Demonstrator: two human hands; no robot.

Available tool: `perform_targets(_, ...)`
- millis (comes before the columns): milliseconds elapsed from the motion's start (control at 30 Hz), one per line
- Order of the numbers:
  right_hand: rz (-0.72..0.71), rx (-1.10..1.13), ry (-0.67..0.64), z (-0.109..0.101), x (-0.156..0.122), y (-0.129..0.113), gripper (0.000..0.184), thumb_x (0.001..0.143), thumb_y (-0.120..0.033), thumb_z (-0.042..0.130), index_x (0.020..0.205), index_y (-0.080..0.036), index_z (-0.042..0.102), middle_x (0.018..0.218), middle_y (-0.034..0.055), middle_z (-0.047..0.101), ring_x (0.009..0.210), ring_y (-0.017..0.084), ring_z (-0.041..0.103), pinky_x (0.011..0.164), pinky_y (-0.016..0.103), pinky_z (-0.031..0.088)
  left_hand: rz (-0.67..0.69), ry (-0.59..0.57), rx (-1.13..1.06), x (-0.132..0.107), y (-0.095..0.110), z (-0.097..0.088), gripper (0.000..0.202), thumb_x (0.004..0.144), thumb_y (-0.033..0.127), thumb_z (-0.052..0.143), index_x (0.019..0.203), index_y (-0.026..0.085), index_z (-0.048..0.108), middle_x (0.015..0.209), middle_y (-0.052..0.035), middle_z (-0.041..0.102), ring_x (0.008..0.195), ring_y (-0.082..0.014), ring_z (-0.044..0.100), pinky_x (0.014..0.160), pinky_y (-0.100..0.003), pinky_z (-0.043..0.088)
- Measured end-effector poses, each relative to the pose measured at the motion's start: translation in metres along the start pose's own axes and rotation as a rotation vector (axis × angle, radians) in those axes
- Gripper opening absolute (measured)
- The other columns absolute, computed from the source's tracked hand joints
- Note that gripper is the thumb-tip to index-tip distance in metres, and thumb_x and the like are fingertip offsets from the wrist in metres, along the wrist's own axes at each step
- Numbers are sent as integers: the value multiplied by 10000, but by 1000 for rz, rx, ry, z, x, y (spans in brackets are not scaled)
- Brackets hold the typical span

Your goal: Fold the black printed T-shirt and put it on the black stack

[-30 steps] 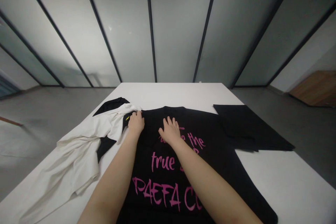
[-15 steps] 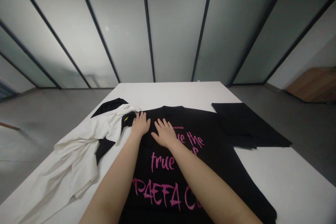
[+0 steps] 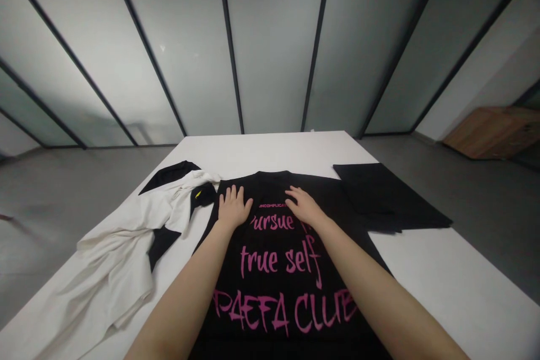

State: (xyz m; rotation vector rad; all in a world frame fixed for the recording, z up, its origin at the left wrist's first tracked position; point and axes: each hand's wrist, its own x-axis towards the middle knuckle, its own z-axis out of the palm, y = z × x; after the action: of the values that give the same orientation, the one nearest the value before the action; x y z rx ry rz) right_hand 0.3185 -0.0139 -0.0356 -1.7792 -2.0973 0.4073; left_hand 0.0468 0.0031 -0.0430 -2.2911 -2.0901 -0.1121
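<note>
A black T-shirt (image 3: 270, 275) with pink lettering lies spread out in front of me, its neckline at the far end. My left hand (image 3: 234, 206) rests on its upper left part near the shoulder, fingers spread and holding nothing. Over the upper right chest, beside the small top line of print, is my right hand (image 3: 304, 206), its fingers stretched out and apart. That hand and its forearm cover part of the lettering and the shirt's right side.
Left of the shirt, a crumpled white garment (image 3: 122, 259) lies with black cloth (image 3: 169, 175) around it. Folded black fabric (image 3: 405, 197) is at the right, against the shirt's sleeve. All of it is on a white table (image 3: 270, 149). Frosted glass panels (image 3: 274, 50) stand behind.
My right hand has slid to the right across the chest, uncovering more print. My left hand has shifted slightly right and nearer. The camera view has turned a little to the right.
</note>
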Motion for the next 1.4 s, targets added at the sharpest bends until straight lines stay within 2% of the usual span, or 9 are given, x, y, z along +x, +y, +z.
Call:
perform_targets(100,29,23,211,-29,-17,44,419,1014,-345,512,1355,-203,711,1444,123,670,1371,283,582,1197,426,403,-3,-15,-3,1,-2,0,740,1079,585,308,1662,134,375,1726,-193,315,1606,-383,275,1281,-570,257)
perform_targets(200,287,-133,412,-60,-34,87,447,960,-420,611,1363,-240,682,1483,140,619,1406,367,509,1168,532,397,-3,-13,-8,2,-3,0,742,1079,583,302,1662,130,374,1725,-195,317,1607,-386,271,1278,-580,260)
perform_targets(300,589,-227,337,-81,-47,117,736,810,-566,787,1453,-258,603,1564,182,521,1447,478,424,1133,632,383,-1,-3,-8,3,-4,1,740,1077,586,304,1659,136,383,1720,-192,332,1602,-385,286,1273,-578,273)
perform_targets(367,724,-232,236,-87,-51,128,740,748,-588,832,1384,-253,652,1490,197,573,1388,500,483,1090,648,418,1,-1,-10,3,-4,2,742,1076,590,305,1658,137,386,1719,-192,336,1600,-383,293,1272,-574,277)
perform_targets(533,711,-244,339,-94,-53,130,323,924,-412,627,1162,-236,757,1285,170,692,1235,445,620,990,557,513,1,-7,-13,2,-4,-1,739,1074,588,311,1652,135,398,1721,-192,333,1599,-381,295,1277,-566,272)
perform_targets(733,741,-95,434,-109,-56,126,401,1009,-366,471,1313,-221,690,1177,166,732,1131,392,690,942,515,541,6,-11,-10,2,-3,-3,735,1075,578,318,1650,128,398,1723,-194,326,1600,-384,291,1277,-570,269)
perform_targets(900,891,-101,397,-112,-61,137,639,904,-538,666,1453,-215,612,1369,233,640,1261,462,611,1000,587,517,5,-11,-15,3,-4,-1,734,1073,580,324,1652,134,397,1722,-190,331,1601,-383,289,1277,-571,270)
perform_targets(1133,956,-103,483,-110,-65,149,491,943,-432,570,1353,-202,712,1365,265,619,1299,493,564,1009,632,488,10,-1,-17,4,-5,1,735,1070,588,315,1646,139,405,1718,-194,334,1596,-385,300,1266,-588,286)
perform_targets(1400,992,-117,497,-107,-65,183,612,865,-591,603,1284,-170,753,1372,320,592,1291,569,519,960,695,470,10,18,-12,4,-5,4,731,1064,591,326,1640,151,417,1710,-188,358,1591,-382,312,1266,-571,280)
